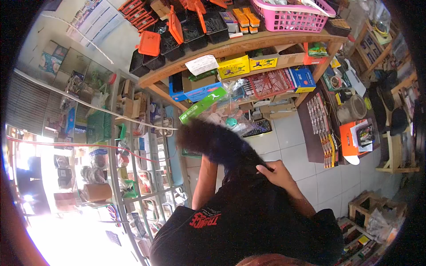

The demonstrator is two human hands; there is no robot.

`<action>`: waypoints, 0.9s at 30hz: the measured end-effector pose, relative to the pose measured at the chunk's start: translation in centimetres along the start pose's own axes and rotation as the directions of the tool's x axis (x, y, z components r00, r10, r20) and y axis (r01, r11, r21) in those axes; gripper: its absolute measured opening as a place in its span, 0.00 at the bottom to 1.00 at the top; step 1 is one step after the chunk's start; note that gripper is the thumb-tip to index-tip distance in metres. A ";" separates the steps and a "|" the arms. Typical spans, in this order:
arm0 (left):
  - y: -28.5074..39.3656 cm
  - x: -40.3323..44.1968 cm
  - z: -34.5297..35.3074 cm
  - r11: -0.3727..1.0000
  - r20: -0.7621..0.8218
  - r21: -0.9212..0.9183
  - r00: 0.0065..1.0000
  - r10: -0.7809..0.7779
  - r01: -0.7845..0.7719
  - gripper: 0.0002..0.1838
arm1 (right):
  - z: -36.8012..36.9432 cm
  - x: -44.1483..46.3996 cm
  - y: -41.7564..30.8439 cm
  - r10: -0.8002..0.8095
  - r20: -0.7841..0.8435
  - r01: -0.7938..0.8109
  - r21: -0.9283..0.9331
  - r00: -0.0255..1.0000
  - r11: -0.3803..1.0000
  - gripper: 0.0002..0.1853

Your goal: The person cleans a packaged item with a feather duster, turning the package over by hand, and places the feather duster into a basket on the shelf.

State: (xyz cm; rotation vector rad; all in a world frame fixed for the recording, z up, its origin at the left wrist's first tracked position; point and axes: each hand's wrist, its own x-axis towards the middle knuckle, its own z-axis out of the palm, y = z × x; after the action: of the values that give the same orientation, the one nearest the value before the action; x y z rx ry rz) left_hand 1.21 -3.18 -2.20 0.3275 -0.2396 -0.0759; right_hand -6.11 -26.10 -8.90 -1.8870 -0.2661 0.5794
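Black, fuzzy-ended cloth hung bunched, not yet laid down; my right hand pinched it, my left hand hidden, its grip unclear.

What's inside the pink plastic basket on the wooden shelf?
Pink plastic basket: whitish items show at the rim, too unclear to identify. Anything deeper is covered by them and the basket's wall.

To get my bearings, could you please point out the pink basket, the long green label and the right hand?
Pink basket [293, 22], head view, perforated side wall.
Long green label [203, 105], head view, printed face.
Right hand [280, 174], head view, back of hand.
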 end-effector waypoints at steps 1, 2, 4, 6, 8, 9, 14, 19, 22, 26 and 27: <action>0.0 0.0 -0.9 0.999 0.007 0.027 1.000 0.028 -0.028 0.34 | -0.2 -0.1 0.2 -0.007 -0.009 0.007 -0.041 1.000 0.999 0.22; 0.2 0.0 -1.2 0.999 0.072 0.019 0.996 0.048 -0.049 0.35 | -0.2 -0.1 0.3 -0.013 -0.017 0.012 -0.081 1.000 0.997 0.22; 1.3 0.2 -1.6 0.996 0.258 -0.037 0.962 0.086 -0.079 0.34 | -0.1 -0.4 -0.3 -0.009 -0.071 0.015 0.077 0.997 0.997 0.22; 1.2 -0.1 -3.9 0.996 -0.050 -0.013 0.995 0.091 -0.092 0.34 | -0.4 -0.3 -0.2 -0.018 -0.073 0.025 0.091 0.997 0.996 0.23; 1.2 -0.7 -5.0 0.996 -0.079 0.032 0.993 0.082 -0.080 0.34 | -0.9 -0.3 0.9 -0.038 -0.022 0.038 -0.035 0.999 0.999 0.23; 1.3 -1.1 -5.2 0.997 -0.096 0.042 0.993 0.074 -0.071 0.34 | -0.7 -0.3 0.8 -0.037 -0.067 0.040 0.035 0.997 0.999 0.23; 1.6 -1.3 -5.0 0.995 -0.116 0.083 0.991 0.062 -0.053 0.35 | -0.7 -0.3 1.1 -0.043 -0.028 0.042 -0.047 0.999 0.998 0.23; 1.5 -0.6 -4.0 0.993 -0.111 0.104 0.991 0.068 -0.056 0.35 | 0.5 -0.2 1.4 -0.096 -0.131 0.106 0.072 0.987 0.992 0.23; 1.7 -0.7 -4.2 0.991 -0.116 0.114 0.990 0.078 -0.065 0.35 | -0.2 -0.2 0.8 -0.109 -0.104 0.109 -0.011 0.989 0.994 0.23; 1.9 -1.3 -5.3 0.990 -0.128 0.125 0.989 0.077 -0.061 0.36 | -0.3 -0.4 0.8 -0.028 -0.098 0.031 0.030 0.995 0.999 0.24; 1.9 -1.5 -5.4 0.989 -0.135 0.137 0.988 0.080 -0.061 0.36 | -0.7 -0.4 0.5 -0.048 -0.072 0.046 -0.031 0.996 0.998 0.24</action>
State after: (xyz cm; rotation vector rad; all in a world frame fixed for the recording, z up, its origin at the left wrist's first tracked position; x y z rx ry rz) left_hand 1.20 0.43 -6.90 0.4547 -0.1166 0.0332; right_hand -6.16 -26.99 -9.04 -1.9202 -0.2720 0.4763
